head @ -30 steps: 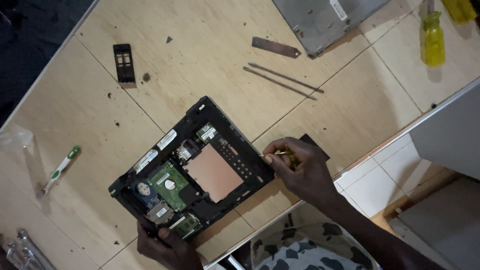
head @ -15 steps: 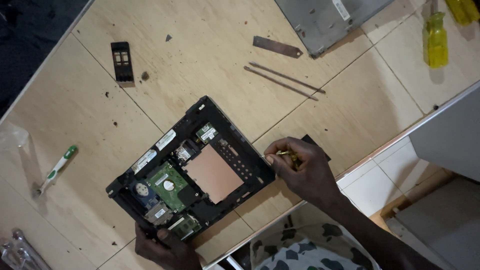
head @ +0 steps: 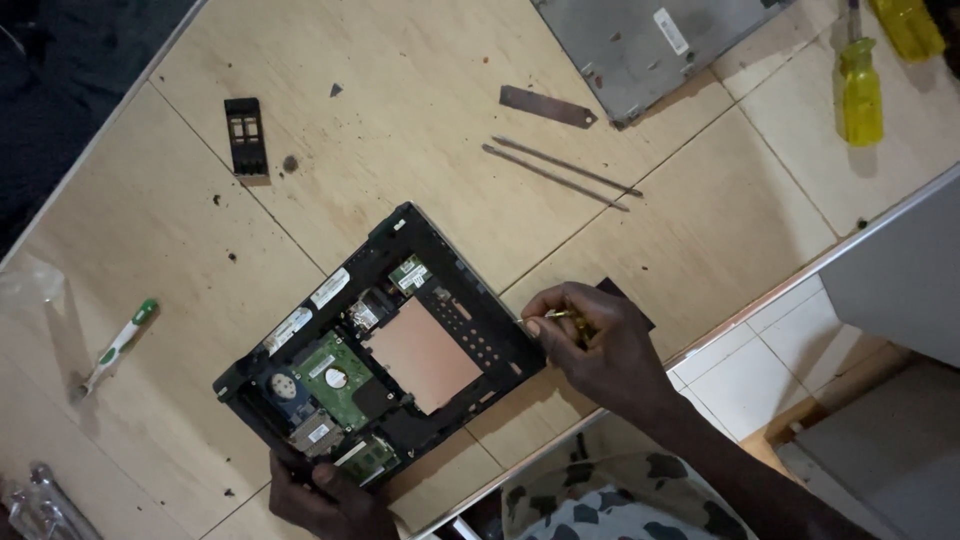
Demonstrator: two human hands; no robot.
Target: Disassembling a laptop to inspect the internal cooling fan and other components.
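Observation:
An opened black laptop base (head: 470,330) lies tilted on the tan tabletop, its green circuit boards, hard drive and a copper-coloured plate exposed. My left hand (head: 325,495) grips its near corner at the bottom of the view. My right hand (head: 600,350) is closed around a small yellow-handled screwdriver (head: 560,316), its tip at the base's right edge.
A grey laptop cover (head: 650,40) lies at the top. Two yellow screwdrivers (head: 862,90) sit at top right. Thin metal rods (head: 560,170), a flat metal strip (head: 545,105), a black plastic piece (head: 246,135) and a green-white toothbrush (head: 115,345) are scattered about. The table edge (head: 780,300) runs diagonally at right.
Hardly anything has moved. Both hands keep their hold; the view has shifted very slightly.

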